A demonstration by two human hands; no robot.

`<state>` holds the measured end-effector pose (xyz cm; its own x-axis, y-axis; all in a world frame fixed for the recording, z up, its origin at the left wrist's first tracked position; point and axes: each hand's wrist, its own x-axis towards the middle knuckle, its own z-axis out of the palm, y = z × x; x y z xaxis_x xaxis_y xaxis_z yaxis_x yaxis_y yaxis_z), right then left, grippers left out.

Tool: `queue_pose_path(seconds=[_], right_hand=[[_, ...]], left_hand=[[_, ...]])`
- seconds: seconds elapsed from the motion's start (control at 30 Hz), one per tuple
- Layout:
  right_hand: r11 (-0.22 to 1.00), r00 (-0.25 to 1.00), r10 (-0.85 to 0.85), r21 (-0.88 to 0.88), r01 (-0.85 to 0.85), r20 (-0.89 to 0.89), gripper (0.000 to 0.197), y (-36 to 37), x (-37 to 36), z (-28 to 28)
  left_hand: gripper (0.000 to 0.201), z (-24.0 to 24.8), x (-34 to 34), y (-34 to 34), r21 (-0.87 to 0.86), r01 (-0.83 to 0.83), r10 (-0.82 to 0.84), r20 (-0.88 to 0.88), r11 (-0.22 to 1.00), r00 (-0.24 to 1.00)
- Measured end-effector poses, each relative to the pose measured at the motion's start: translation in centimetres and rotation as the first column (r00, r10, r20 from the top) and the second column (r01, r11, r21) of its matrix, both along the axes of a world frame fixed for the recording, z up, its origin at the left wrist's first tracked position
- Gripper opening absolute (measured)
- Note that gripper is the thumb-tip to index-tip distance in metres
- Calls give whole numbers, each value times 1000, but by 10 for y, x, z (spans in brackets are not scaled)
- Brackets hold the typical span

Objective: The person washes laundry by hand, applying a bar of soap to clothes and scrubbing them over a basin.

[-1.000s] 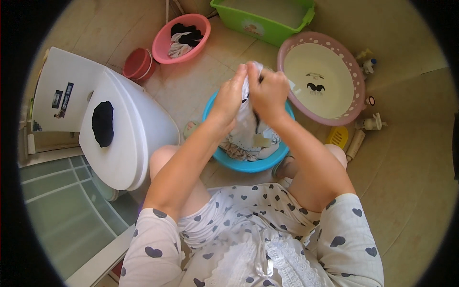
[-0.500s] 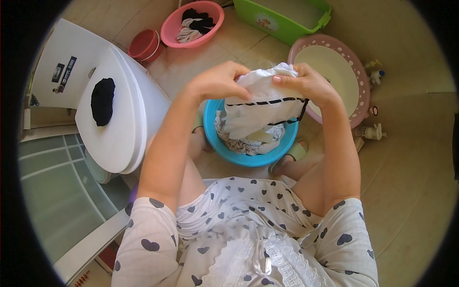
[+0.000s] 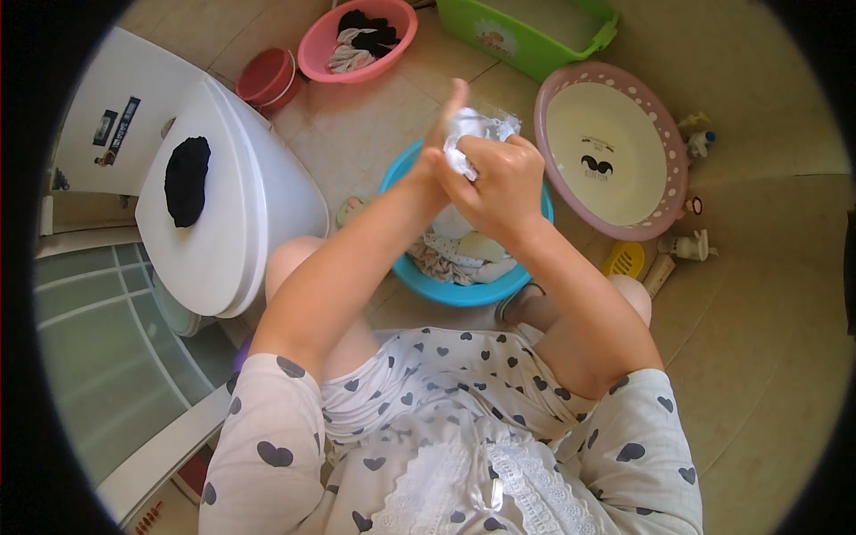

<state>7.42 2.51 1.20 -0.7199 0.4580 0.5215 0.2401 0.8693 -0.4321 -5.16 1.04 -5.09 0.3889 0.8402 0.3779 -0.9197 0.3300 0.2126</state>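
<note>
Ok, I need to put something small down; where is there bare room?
Bare floor tile lies between the small pink basin, the toilet and the blue basin. The toilet lid has bare room beside the black cloth. Crowded: above the blue basin, with left hand, right hand and white cloth, and on its right, by the spotted-rim basin.

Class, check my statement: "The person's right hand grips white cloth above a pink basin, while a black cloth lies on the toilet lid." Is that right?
Not quite: the basin is blue, as the head view shows. The right hand grips white cloth above it, while a black cloth lies on the toilet lid.
</note>
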Motion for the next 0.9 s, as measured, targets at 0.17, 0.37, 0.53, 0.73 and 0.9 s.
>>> queue_pose_path(seconds=[0.17, 0.37, 0.53, 0.73, 0.9], right_hand=[[826, 887, -451, -424, 372, -101, 31, 32, -16, -23], [954, 941, -292, -122, 274, -171, 34, 15, -17, -31], [931, 911, -317, -270, 246, -263, 32, 14, -21, -38], [946, 941, -276, -228, 231, -195, 38, 43, -11, -32], [362, 999, 45, -932, 12, 30, 42, 86, 22, -11]], left_hand=[[31, 41, 45, 9, -306, -867, 273, -861, 394, 428], [31, 14, 31, -3, -498, -705, 251, -697, 504, 672], [28, 27, 31, -4, -463, -771, 195, -788, 438, 584], [26, 41, 35, -4, -458, -699, 173, -756, 549, 631], [42, 79, 17, -17, -374, -621, 194, -730, 689, 655]])
